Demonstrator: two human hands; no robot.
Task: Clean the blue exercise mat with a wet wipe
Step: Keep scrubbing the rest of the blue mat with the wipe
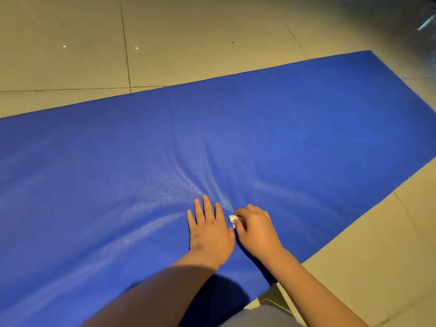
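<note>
1. Mat (283, 138): blue, finely textured, laid flat on the floor. It runs on a slant from the lower left of the frame to the upper right, where one corner shows. The near long edge crosses the lower right. Shallow creases fan out across its surface from the spot where the hands meet, below centre, and catch the light as pale streaks.
2. Wipe (232, 218): white, bunched into a small wad, lying on the mat just below centre, between the two hands. Only a small part shows past the fingers that hold it.
3. Left hand (208, 232): palm down on the mat, fingers straight and slightly spread, pointing toward the top of the frame. It holds nothing. Its thumb side lies just beside the right hand. The forearm enters from the bottom centre, partly in shadow.
4. Right hand (256, 230): knuckles up, fingers curled down and pinching the wipe against the mat. The forearm enters from the lower right corner.
5. Floor (70, 55): pale tiles with dark grout lines, seen in the upper left and along the right side. Two small bright glints lie in the upper left.
6. Grey cloth (259, 318): a patch at the bottom edge, between the forearms; what it belongs to cannot be told.
7. Upper right corner: dark and blurred; nothing there can be made out.
</note>
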